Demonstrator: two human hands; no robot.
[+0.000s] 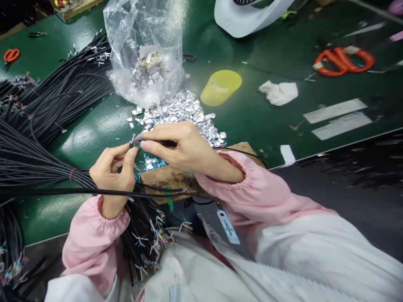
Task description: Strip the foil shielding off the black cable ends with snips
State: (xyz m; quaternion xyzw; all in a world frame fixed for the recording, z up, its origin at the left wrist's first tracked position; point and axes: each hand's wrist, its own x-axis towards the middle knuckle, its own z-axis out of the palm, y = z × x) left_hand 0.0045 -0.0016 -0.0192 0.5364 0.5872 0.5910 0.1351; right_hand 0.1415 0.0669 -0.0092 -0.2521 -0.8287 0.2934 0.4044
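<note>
My left hand (115, 170) is closed in a pinch on the end of a black cable, where a bit of silvery wrapping (134, 139) shows at the fingertips. Thumb and forefinger of my right hand (185, 147) meet at that same end. A dark slim thing (170, 143) shows beneath its fingers, too hidden to name. Just beyond both hands lies a heap of silver foil scraps (189, 113). A bundle of black cables (47, 157), tied with a red band (72, 173), runs in from the left toward my left hand.
A clear plastic bag (143, 25) with scraps stands behind the foil. A yellow disc (221, 87), crumpled white tissue (279, 92) and orange-handled scissors (343, 61) lie rightward. A wooden block (160, 178) sits at the table edge; cables with bared coloured wires (160, 235) hang below.
</note>
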